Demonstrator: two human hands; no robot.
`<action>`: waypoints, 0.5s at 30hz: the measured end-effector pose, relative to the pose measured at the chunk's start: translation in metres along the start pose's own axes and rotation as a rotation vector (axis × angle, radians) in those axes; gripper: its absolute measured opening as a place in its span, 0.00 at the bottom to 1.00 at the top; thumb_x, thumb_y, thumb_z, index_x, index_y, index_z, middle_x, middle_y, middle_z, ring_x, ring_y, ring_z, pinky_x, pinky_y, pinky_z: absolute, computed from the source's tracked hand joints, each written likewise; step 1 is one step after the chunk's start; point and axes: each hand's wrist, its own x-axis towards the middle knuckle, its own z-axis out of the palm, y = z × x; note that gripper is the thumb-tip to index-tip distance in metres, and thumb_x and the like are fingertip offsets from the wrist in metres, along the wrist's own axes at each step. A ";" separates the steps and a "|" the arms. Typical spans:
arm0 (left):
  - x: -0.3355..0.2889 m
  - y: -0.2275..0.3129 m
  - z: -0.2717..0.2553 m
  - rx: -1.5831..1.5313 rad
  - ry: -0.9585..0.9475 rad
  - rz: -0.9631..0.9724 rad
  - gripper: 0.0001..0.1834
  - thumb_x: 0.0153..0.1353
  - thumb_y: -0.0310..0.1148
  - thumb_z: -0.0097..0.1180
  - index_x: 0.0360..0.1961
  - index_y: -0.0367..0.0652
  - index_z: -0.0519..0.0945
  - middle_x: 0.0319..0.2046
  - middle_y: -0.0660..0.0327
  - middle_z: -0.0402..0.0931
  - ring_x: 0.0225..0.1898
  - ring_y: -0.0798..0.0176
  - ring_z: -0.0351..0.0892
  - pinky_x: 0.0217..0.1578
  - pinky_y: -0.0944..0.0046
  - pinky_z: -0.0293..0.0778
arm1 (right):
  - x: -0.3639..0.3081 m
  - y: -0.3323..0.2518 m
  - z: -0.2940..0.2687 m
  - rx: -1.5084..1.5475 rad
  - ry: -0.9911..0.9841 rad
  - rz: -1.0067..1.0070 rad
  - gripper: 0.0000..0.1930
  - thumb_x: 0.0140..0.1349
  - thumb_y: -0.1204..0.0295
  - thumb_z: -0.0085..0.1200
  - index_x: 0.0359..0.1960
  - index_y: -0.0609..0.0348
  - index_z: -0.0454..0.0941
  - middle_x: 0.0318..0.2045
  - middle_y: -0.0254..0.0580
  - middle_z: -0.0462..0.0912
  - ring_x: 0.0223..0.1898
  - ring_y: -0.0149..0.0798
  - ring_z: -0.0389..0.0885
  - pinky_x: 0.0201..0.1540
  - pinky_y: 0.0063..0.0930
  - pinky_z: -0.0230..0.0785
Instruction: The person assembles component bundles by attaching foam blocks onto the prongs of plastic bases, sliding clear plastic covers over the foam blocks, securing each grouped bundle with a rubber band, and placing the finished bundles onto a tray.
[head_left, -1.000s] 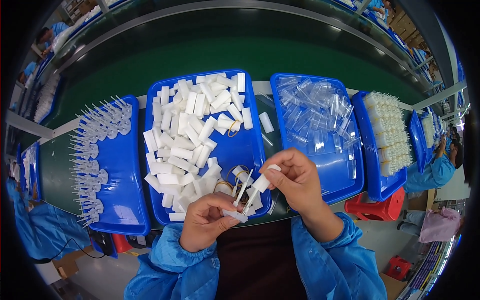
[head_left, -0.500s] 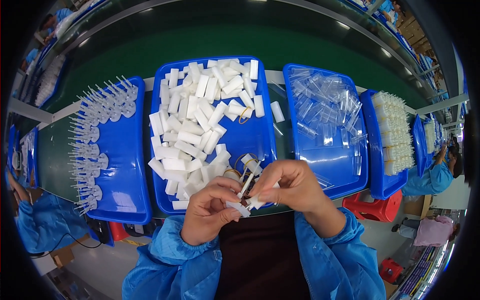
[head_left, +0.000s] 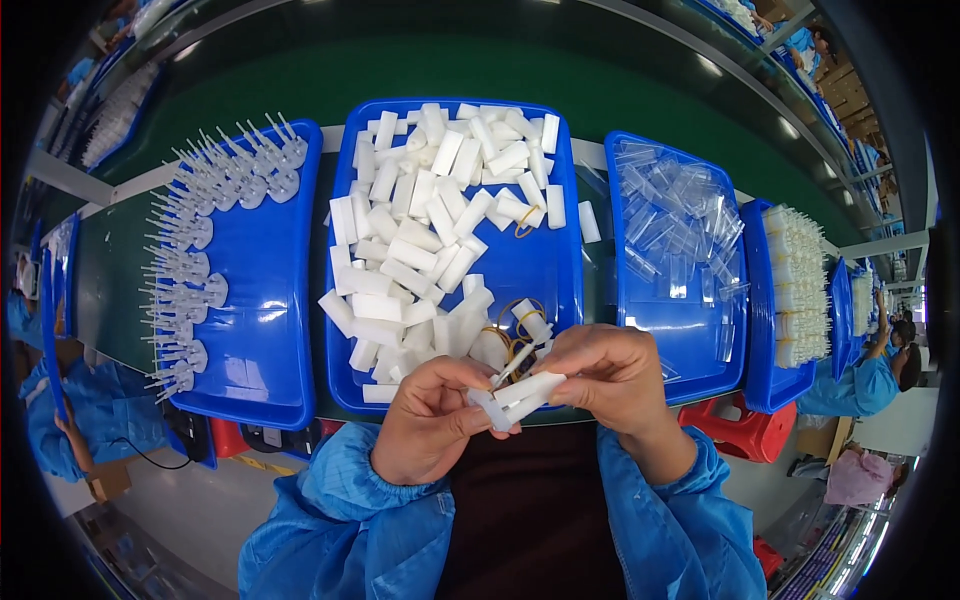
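Close to my body, at the near edge of the middle tray, both hands work together. My left hand [head_left: 432, 412] is closed, pinching a translucent white plastic part with a thin stem [head_left: 488, 408]; the stem points up and away. Between thumb and fingers my right hand [head_left: 612, 378] grips a white foam block [head_left: 530, 393] that looks slit lengthwise. The foam lies against the plastic part; my fingers hide some of where they meet. Just beyond the hands, the blue middle tray [head_left: 540, 275] holds a heap of white foam blocks [head_left: 415, 225] and rubber bands [head_left: 515, 340].
A blue tray [head_left: 255, 330] at left carries rows of stemmed, disc-based plastic parts [head_left: 200, 290]. To the right stands a blue tray [head_left: 690, 345] of clear plastic sleeves [head_left: 675, 215], then a tray of packed stemmed white pieces [head_left: 795, 290]. Red stools [head_left: 740, 430] and co-workers flank the bench.
My right hand has turned and shifted slightly right, so the foam block now shows lengthwise against the plastic part. The trays sit further right in view, as the head has moved.
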 end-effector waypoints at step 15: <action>-0.029 0.025 -0.018 0.422 -0.046 0.258 0.14 0.46 0.15 0.63 0.36 0.33 0.77 0.36 0.50 0.76 0.38 0.60 0.79 0.41 0.64 0.76 | 0.042 -0.025 0.004 -0.567 -0.145 -0.229 0.10 0.50 0.77 0.61 0.35 0.59 0.81 0.36 0.44 0.82 0.40 0.41 0.80 0.44 0.31 0.70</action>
